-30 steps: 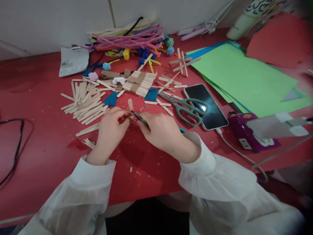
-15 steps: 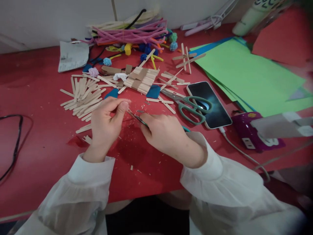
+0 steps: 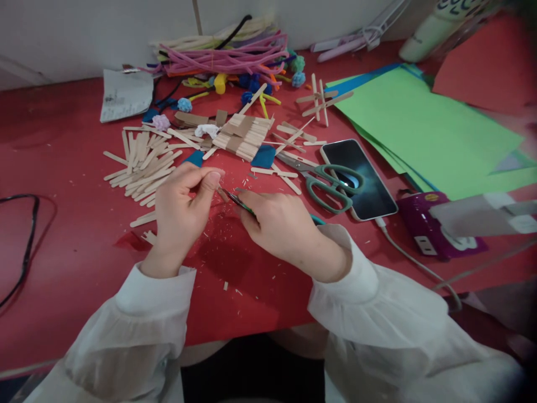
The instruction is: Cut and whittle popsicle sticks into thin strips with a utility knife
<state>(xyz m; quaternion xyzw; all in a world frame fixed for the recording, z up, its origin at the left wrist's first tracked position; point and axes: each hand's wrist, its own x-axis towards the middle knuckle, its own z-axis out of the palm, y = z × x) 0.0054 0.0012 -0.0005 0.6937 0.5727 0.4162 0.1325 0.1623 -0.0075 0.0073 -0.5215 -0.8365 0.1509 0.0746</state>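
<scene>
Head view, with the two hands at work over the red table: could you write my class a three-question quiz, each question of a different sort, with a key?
1. True or false: the scissors with green handles partly overlap the phone.
2. Multiple choice: what does the left hand pinch?
A) a pipe cleaner
B) a wooden stick
C) a sheet of green paper
3. Short answer: what does the right hand hold?

Key
1. True
2. B
3. A slim tool with a dark tip, partly hidden by the hand
</scene>
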